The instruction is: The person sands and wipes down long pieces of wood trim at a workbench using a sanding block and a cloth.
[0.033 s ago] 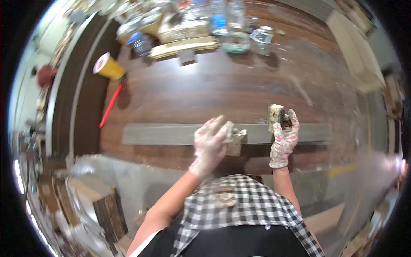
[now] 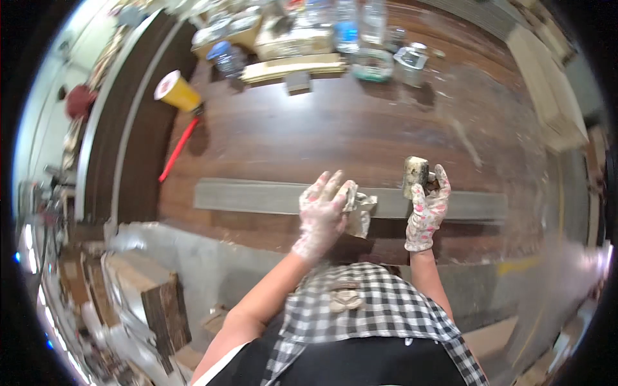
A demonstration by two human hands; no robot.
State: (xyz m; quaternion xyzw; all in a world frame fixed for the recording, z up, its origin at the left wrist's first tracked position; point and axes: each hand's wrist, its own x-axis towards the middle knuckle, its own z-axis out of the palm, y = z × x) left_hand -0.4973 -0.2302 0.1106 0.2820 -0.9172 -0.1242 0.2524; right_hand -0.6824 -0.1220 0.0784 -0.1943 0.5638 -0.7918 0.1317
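Observation:
My left hand (image 2: 322,213), in a white glove with pink spots, pinches a crumpled pale cloth or sheet of paper (image 2: 362,217). The sheet hangs on the right side of the hand, over the grey strip. To the right, my right hand (image 2: 428,219), in a matching glove, grips a small stained cylinder (image 2: 416,177) with a pale top and dark, blotchy sides. The thumb lies at its lower edge and the fingers curl behind it. The two hands are apart, both above the near part of the brown table (image 2: 270,141).
A long grey strip (image 2: 251,196) lies across the table's near side. At the left stand a yellow cup (image 2: 183,96) and a red-handled tool (image 2: 179,148). Bottles (image 2: 373,22), boxes and a green-edged dish (image 2: 372,66) crowd the far side. Cartons (image 2: 138,283) stand at lower left.
The table and its things have shifted slightly right in the picture. My left hand has moved a little right with the sheet; my right hand stays almost in place.

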